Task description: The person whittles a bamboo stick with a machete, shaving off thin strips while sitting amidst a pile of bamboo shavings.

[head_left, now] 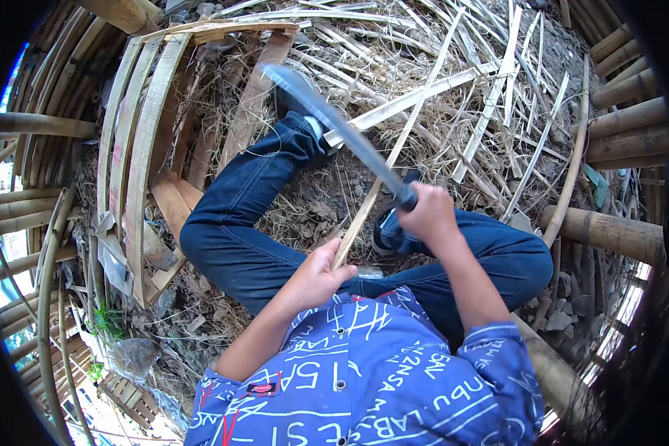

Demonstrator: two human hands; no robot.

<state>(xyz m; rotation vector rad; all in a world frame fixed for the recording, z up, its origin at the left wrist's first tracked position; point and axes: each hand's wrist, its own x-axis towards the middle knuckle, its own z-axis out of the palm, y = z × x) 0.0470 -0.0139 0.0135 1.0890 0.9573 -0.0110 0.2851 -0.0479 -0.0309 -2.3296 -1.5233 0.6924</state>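
Observation:
My right hand (431, 215) is closed round the dark handle of a machete (342, 125). Its long blade, a little blurred, slants up and left past my shoe. In my left hand (318, 276) I grip the near end of a long, narrow bamboo strip (362, 215), thumb along its side. The strip runs away from me up to the right, and the blade overlaps it in this view. A wider split bamboo piece (424, 97) lies across the ground beyond, one end by my foot.
Shavings and several loose bamboo strips (509, 67) litter the ground ahead. A slatted wooden crate (145, 134) stands at the left. My bent legs (238, 193) frame the work area. Bamboo poles (617, 234) wall both sides, and a crumpled clear plastic bag (135, 358) lies lower left.

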